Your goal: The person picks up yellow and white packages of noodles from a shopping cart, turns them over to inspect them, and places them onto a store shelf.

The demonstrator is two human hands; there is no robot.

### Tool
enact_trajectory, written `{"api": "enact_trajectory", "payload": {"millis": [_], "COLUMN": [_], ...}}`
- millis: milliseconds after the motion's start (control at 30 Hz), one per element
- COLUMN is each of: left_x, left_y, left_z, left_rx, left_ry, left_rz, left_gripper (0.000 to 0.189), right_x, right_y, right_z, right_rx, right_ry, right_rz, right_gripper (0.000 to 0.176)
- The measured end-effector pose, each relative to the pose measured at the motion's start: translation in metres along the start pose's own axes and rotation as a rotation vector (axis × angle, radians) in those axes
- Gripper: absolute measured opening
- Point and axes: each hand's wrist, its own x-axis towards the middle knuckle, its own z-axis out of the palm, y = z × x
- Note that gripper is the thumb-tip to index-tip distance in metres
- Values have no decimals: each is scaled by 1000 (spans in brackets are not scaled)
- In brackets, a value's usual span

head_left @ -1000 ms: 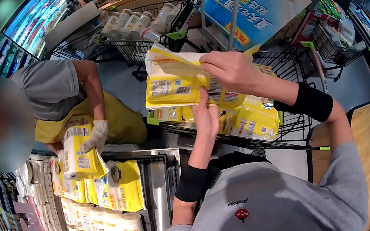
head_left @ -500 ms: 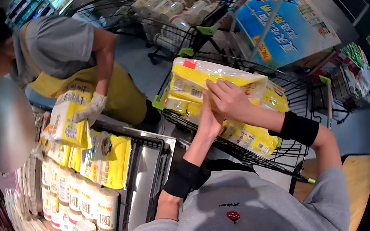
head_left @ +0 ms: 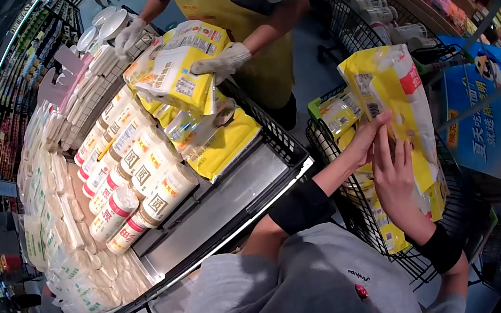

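A large yellow-and-white plastic packet (head_left: 403, 88) rests on top of other yellow packets (head_left: 389, 233) in the black wire cart (head_left: 362, 208). At its near edge, my left hand (head_left: 361, 141) grips the yellow film, its thumb side showing and its other fingers partly hidden. Just beside it, my right hand (head_left: 394, 177) has its fingers stretched out flat against the packet. Both wrists wear black bands. Across the display, a co-worker's gloved hand (head_left: 222, 62) holds another yellow-and-white packet (head_left: 185, 69) over a row of similar packets (head_left: 226, 144).
Left of me is a display bin with a dark rim (head_left: 295, 175), holding rolled white packages (head_left: 142, 166) and pale bagged goods (head_left: 76, 247). A second cart with white rolls (head_left: 373, 2) stands behind. A blue sign (head_left: 484, 115) rises at the right.
My view has turned left, bringing more of the display into sight. My hands remain at the packet's edge. The co-worker now leans over the display with the packet.
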Motion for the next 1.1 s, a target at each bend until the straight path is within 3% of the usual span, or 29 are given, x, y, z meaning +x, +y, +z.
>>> {"api": "enact_trajectory", "payload": {"millis": [133, 267, 400, 500, 567, 600, 700, 767, 833, 933, 1033, 1100], "left_x": [7, 9, 14, 16, 16, 17, 14, 10, 0, -4, -9, -14], "left_y": [-1, -3, -16, -15, -10, -9, -14, -13, -9, -10, -9, -6], "left_z": [-13, 0, -14, -16, -18, -21, -25, -22, -19, -28, -37, -38], "left_rx": [328, 265, 64, -80, -94, -109, -161, -180, -181, -186, -177, -155], "left_ry": [72, 112, 198, 144, 112, 118, 144, 163, 199, 214, 166, 167], "left_rz": [254, 258, 98, 105, 73, 64, 52, 58, 64, 99, 136, 132], "left_gripper": [44, 47, 54, 59, 62, 62, 62, 62, 62, 60, 58, 58], "right_x": [2, 4, -4, -20, -24, -23, -23, -39, -32, -33, -50, -59], "right_y": [-4, 11, 29, 67, 86, 93, 65, 57, 43, 45, 48, 38], "right_z": [-10, -11, -20, -42, -56, -59, -48, -19, -13, -11, 8, 15], "right_rx": [252, 450, 943, 884, 947, 815, 751, 903, 1203, 1380, 1440, 1309], "right_ry": [23, -40, -184, -87, -8, -52, -218, -223, 34, -102, -297, -236], "right_rz": [96, 63, 47, -5, 177, 131, 292, 490, 705, 908, 978, 880], "right_gripper": [28, 29, 30, 31, 32, 33, 35, 45, 56, 62, 58, 55]}}
